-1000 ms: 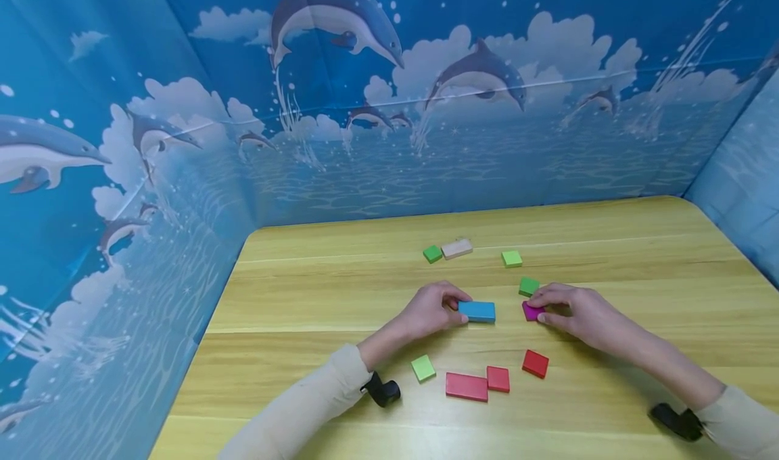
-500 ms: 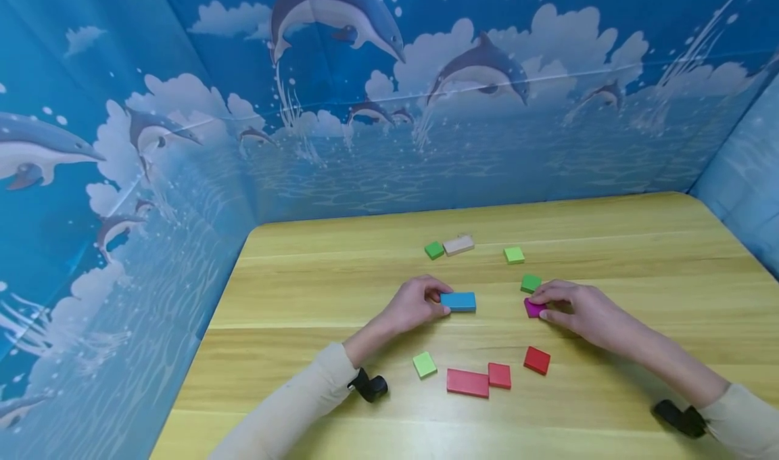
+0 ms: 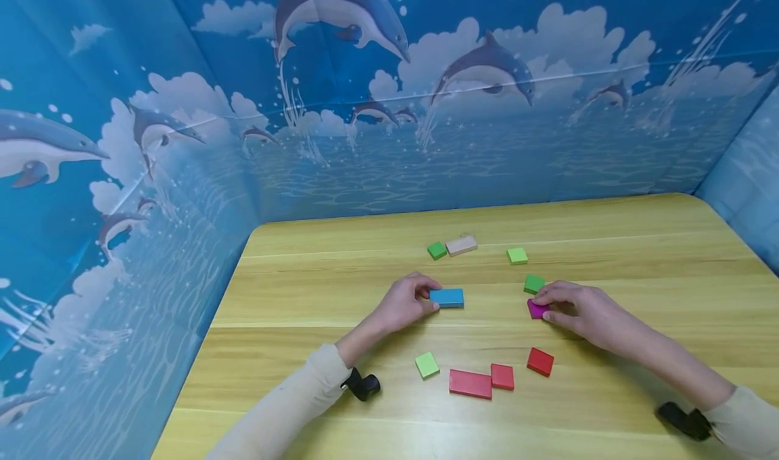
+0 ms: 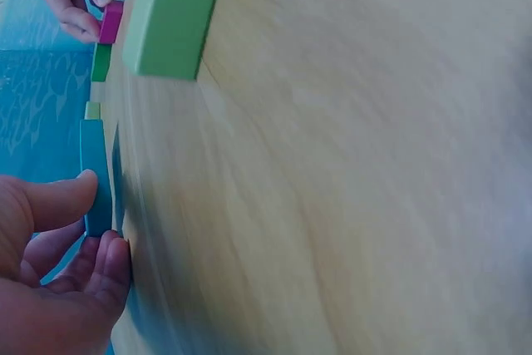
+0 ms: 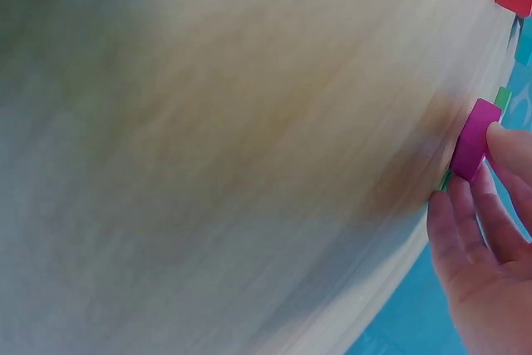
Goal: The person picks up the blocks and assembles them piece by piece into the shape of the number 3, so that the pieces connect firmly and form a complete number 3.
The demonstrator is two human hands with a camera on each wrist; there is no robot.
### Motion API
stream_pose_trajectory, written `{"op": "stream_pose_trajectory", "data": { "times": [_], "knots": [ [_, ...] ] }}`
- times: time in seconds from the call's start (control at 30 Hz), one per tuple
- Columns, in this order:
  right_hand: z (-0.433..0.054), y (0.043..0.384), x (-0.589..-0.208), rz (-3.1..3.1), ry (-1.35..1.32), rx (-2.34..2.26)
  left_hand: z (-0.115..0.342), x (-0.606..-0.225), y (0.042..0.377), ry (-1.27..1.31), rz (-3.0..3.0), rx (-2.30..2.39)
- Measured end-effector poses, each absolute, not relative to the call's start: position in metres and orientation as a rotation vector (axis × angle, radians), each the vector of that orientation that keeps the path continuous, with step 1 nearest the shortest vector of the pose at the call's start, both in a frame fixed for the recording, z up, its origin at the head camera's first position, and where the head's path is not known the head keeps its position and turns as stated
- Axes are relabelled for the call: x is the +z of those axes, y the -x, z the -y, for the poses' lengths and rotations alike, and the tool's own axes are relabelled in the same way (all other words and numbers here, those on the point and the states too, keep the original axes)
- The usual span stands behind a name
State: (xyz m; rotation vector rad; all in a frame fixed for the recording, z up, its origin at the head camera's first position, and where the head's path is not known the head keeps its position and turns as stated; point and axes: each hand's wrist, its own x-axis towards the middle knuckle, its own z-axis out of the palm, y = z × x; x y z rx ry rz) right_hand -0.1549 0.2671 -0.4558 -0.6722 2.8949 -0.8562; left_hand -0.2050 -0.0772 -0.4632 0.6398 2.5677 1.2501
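Note:
My left hand (image 3: pixel 406 302) pinches the left end of a blue rectangular block (image 3: pixel 447 298) between thumb and fingers. In the left wrist view a narrow strip of shadow runs beside this blue block (image 4: pixel 96 176). To the right, my right hand (image 3: pixel 579 311) pinches a small magenta block (image 3: pixel 537 309) by its right side. Just behind the magenta block sits a green square block (image 3: pixel 534 283). The right wrist view shows the thumb on one side of the magenta block (image 5: pixel 475 140) and the fingertips at its lower end.
Nearer the front lie a light green block (image 3: pixel 427 365), a long red block (image 3: pixel 470 383) against a square red block (image 3: pixel 502 376), and another red block (image 3: pixel 540 362). Farther back are a green block (image 3: pixel 436 250) beside a pale wooden block (image 3: pixel 462 245), and a light green block (image 3: pixel 517 256).
The left hand has shifted leftward with the blue block, widening the space between it and the magenta block. My right hand keeps its hold in nearly the same place.

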Motion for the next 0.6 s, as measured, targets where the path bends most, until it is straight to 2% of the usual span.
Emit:
{"op": "stream_pose_trajectory", "data": {
  "times": [0.6],
  "knots": [
    [-0.2654, 0.1544, -0.4547, -2.863, 0.621, -0.887, 0.0836, -0.47, 0.2079, -0.633, -2.543, 1.27]
  ]
}}
